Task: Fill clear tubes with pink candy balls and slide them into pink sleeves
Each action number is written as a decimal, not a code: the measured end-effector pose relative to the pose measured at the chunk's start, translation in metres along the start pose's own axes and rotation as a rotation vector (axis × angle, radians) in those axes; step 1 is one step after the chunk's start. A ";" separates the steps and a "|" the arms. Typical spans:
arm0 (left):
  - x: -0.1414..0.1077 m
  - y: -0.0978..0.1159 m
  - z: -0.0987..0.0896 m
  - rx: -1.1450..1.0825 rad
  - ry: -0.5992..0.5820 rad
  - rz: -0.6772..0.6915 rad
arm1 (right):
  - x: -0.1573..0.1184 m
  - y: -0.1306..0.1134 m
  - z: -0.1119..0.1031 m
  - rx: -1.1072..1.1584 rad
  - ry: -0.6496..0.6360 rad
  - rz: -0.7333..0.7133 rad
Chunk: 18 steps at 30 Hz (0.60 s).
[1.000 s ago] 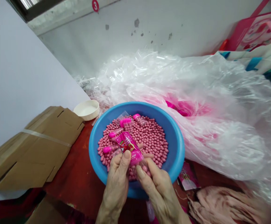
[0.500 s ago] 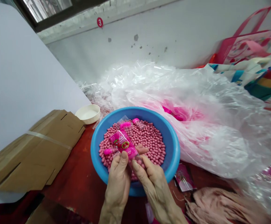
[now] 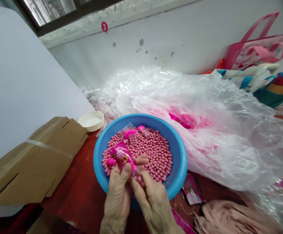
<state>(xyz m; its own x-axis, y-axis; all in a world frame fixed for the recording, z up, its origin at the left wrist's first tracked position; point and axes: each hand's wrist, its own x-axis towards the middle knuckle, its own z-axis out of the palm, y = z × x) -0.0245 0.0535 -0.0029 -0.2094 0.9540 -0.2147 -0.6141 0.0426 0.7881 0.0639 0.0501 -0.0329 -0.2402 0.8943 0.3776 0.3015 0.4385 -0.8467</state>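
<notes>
In the head view, the left hand point(image 3: 117, 198) and right hand point(image 3: 153, 204) hold a pink-printed plastic packet point(image 3: 121, 156) just above the pink candy beads point(image 3: 153, 156) filling a blue plastic basin point(image 3: 141, 118). The left thumb and right fingers point(image 3: 137, 183) are closed on its clear end, gripping it. The packet has swung slightly leftward over the basin. A smaller pink-topped packet point(image 3: 131, 136) lies on the beads.

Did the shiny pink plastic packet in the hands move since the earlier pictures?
Yes, the shiny pink plastic packet moved left, nearer the left rim of the round blue plastic basin.
</notes>
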 end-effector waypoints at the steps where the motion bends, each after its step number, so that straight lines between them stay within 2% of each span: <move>1: 0.001 0.000 0.000 0.016 -0.003 -0.007 | -0.001 0.001 0.001 -0.023 0.009 -0.012; 7: 0.002 0.002 -0.002 0.066 -0.065 -0.025 | -0.002 0.002 0.003 -0.087 0.041 -0.069; 10: 0.000 0.005 -0.004 0.078 -0.121 -0.061 | -0.002 0.000 0.000 -0.080 0.044 -0.097; 14: -0.005 0.005 -0.003 0.116 -0.139 -0.039 | -0.003 0.000 -0.003 -0.039 0.043 -0.129; 16: -0.009 0.002 -0.002 0.127 -0.140 -0.036 | -0.004 0.001 -0.004 0.020 0.027 -0.104; 18: -0.012 -0.002 0.000 0.101 -0.128 -0.046 | -0.004 0.001 -0.004 0.148 -0.019 -0.004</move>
<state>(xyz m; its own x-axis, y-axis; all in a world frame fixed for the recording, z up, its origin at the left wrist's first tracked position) -0.0210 0.0419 -0.0017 -0.0801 0.9801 -0.1815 -0.5394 0.1105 0.8347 0.0695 0.0470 -0.0339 -0.2587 0.8903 0.3747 0.1612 0.4223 -0.8920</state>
